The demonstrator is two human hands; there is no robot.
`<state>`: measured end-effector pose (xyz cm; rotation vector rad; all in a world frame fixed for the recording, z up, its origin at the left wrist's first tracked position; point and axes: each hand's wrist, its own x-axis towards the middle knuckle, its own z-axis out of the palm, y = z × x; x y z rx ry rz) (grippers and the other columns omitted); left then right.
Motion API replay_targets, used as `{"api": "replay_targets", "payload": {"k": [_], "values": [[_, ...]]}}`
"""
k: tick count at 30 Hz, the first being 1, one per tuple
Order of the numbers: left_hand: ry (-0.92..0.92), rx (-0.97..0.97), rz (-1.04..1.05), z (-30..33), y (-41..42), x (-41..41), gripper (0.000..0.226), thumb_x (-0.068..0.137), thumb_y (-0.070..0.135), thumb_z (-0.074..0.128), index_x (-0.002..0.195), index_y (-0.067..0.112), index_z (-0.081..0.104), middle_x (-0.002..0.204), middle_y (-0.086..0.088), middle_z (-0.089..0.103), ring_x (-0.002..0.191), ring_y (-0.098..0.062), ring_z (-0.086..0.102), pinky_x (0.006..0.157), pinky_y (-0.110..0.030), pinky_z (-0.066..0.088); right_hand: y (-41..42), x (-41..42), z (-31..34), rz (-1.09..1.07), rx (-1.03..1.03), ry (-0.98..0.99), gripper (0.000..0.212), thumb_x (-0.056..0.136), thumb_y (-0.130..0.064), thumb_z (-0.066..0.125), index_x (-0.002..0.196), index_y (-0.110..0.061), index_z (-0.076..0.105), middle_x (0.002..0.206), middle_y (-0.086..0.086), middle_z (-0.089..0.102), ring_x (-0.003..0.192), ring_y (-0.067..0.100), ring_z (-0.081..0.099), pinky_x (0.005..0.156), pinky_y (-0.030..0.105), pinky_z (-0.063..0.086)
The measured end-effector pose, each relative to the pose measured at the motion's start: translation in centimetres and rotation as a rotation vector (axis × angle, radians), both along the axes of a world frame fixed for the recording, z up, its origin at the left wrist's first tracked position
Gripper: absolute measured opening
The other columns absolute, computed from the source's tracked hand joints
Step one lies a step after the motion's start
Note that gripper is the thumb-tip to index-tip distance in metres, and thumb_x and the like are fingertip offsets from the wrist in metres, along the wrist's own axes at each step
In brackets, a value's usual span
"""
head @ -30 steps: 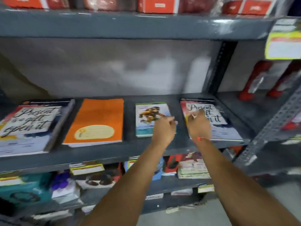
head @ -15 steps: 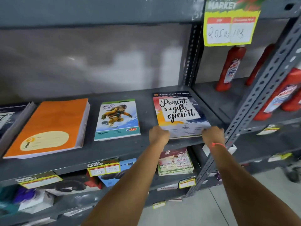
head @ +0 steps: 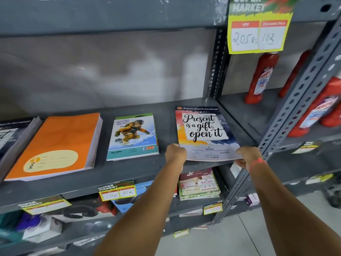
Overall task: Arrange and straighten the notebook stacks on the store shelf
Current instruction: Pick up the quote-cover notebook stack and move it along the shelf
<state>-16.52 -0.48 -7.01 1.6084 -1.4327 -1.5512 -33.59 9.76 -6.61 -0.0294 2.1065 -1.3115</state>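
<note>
Now both hands' fingers point(head: 239, 162) clasp the notebook's point(head: 204, 133) near corners.

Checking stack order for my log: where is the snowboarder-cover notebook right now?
In the head view, the snowboarder-cover notebook lies flat mid-shelf, between the orange notebook stack on its left and the "Present is a gift" notebook on its right.

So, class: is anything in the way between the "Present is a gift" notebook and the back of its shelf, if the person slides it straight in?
Nothing visible. The left hand and right hand grip the near corners of the "Present is a gift" notebook, and the shelf behind it is bare to the back wall.
</note>
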Motion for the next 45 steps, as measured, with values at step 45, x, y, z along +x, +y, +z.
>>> {"api": "replay_targets", "payload": {"k": [45], "values": [[-0.186,-0.405,0.212,2.3,-18.8,65.5,0.017,0.074,0.006,0.046,0.081,0.004,0.061,0.086,-0.024,0.059,0.081,-0.032,0.051,0.082,-0.035,0.041,-22.8,61.3,1.2,0.613,-0.286,0.373,0.008,0.078,-0.003,0.055,0.082,0.001,0.061,0.076,0.013,0.062,0.075,0.027,0.054,0.060,0.029,0.038]]}}
